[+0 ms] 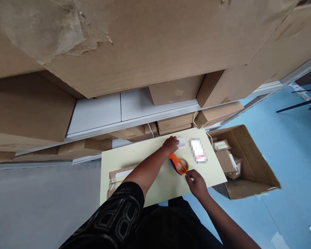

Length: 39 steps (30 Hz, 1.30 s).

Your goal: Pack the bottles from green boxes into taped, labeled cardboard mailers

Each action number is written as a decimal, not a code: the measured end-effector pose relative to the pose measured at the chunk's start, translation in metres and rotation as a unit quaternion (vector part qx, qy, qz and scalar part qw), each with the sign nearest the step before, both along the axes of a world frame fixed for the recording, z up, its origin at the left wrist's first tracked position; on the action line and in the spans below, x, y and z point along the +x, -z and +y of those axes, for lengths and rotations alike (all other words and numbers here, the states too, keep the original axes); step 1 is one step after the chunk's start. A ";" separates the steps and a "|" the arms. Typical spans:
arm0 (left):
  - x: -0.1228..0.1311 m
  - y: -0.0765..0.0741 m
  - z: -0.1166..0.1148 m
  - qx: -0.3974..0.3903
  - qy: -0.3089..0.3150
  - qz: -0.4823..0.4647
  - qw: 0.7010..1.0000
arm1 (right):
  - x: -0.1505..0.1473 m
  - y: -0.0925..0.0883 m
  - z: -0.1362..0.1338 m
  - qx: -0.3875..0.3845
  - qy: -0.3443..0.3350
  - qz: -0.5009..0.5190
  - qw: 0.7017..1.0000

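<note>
An orange and blue tape dispenser (pixel 174 163) with a roll of tape in it lies on the pale yellow tabletop (pixel 160 186). My right hand (pixel 197 185) is closed, its thumb and fingers pinching at the roll end of the dispenser. Farther up the table, my left hand (pixel 170 145) has its fingers closed at the edge of a small white paper slip (pixel 181 142). A phone-shaped thing (pixel 198 150), blurred out, lies to the right of the slip. Partly behind my left forearm is a taped cardboard box (pixel 116 176) with a white label.
A large open carton (pixel 251 166) stands on the blue floor right of the table, with several small parcels (pixel 226 160) inside. Shelves (pixel 98 114) with cardboard boxes run along the far side. A big torn-faced box (pixel 155 45) overhangs above. Black thin legs (pixel 298 105) stand at far right.
</note>
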<state>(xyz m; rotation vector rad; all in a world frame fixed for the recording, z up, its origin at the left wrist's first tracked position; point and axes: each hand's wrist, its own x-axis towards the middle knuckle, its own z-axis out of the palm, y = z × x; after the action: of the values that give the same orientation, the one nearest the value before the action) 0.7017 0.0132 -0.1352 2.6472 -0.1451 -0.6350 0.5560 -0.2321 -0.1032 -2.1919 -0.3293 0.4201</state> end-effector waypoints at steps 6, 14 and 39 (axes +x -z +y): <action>-0.002 -0.004 0.000 -0.024 -0.071 -0.005 0.997 | -0.004 -0.001 0.002 0.005 0.003 0.010 1.000; -0.012 -0.019 0.009 -0.029 -0.211 -0.026 0.977 | 0.015 0.001 0.007 0.014 0.006 0.004 1.000; -0.056 -0.053 0.072 -0.070 -0.385 0.065 0.918 | 0.141 0.050 0.152 -0.285 -0.181 -0.077 0.938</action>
<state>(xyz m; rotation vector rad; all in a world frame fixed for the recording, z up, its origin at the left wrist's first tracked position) 0.6459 0.0854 -0.0822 2.2387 0.8183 -0.4868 0.6973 -0.0803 -0.1533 -2.7455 -0.7857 0.6016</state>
